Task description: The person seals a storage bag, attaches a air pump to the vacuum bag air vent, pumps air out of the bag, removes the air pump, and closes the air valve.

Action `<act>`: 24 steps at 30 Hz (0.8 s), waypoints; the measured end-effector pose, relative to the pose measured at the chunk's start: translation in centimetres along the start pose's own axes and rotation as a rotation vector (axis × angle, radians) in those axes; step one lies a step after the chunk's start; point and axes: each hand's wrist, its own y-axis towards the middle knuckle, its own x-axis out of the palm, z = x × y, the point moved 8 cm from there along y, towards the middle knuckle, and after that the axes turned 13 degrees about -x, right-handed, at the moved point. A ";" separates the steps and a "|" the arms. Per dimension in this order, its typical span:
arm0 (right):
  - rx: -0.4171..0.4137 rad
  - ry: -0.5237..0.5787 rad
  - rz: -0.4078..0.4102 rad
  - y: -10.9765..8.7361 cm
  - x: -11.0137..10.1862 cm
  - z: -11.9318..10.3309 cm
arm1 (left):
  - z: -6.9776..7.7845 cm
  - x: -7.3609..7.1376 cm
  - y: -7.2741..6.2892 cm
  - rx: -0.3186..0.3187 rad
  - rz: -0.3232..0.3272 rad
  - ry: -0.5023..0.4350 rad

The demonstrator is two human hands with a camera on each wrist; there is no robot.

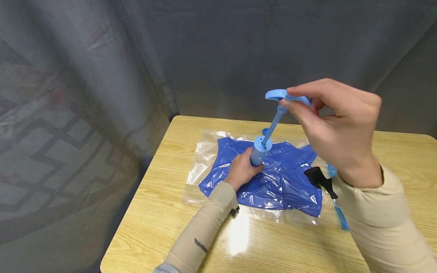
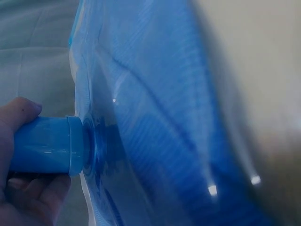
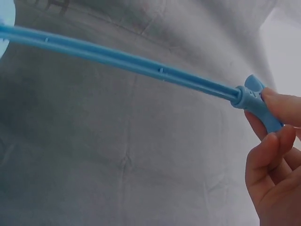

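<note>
A light-blue hand pump [image 1: 259,153] stands slightly tilted on a clear plastic storage bag [image 1: 201,151] with folded blue cloth [image 1: 290,185] inside. My left hand [image 1: 243,168] grips the pump's barrel low down. In the left wrist view, the barrel's flanged end [image 2: 75,146] meets a round valve [image 2: 89,146] on the bag. Above, my right hand [image 1: 345,129] pinches the curved pump handle [image 1: 275,94] between thumb and fingers. The ribbed plunger rod [image 3: 127,66] is drawn far out of the barrel.
Just behind the pump lies a small round blue cap [image 1: 264,131]. A bright-blue strip-shaped piece [image 1: 341,218] lies right of the bag, partly behind the right forearm. The wooden table [image 1: 153,223] ends at a grey curtain [image 1: 218,60] behind and to the left.
</note>
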 end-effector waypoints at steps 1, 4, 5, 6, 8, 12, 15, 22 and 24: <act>0.002 -0.002 0.003 0.0 -0.1 0.1 | 0.0 0.0 0.0 0.001 -0.005 -0.001; 0.001 0.007 0.017 0.1 -0.3 0.2 | 0.1 0.1 0.0 0.001 -0.007 -0.004; 0.000 0.009 0.018 0.1 -0.3 0.1 | 0.1 0.1 0.0 0.002 -0.005 -0.006; -0.004 0.011 0.021 0.1 -0.3 0.1 | 0.0 0.0 0.0 0.003 -0.003 -0.008; -0.006 0.016 0.029 0.2 -0.3 0.1 | 0.0 0.0 0.0 0.004 0.001 -0.011; -0.015 0.025 0.050 0.2 -0.5 -0.1 | 0.0 -0.1 -0.1 0.008 -0.003 -0.010; -0.019 0.027 0.064 0.2 -0.7 -0.2 | -0.1 -0.2 -0.1 0.009 -0.006 -0.009; -0.030 0.019 0.032 0.5 -0.3 -0.5 | -0.3 -0.3 -0.2 0.002 -0.019 -0.019; -0.037 0.015 0.009 0.7 0.1 -0.7 | -0.3 -0.3 -0.2 -0.001 -0.021 -0.030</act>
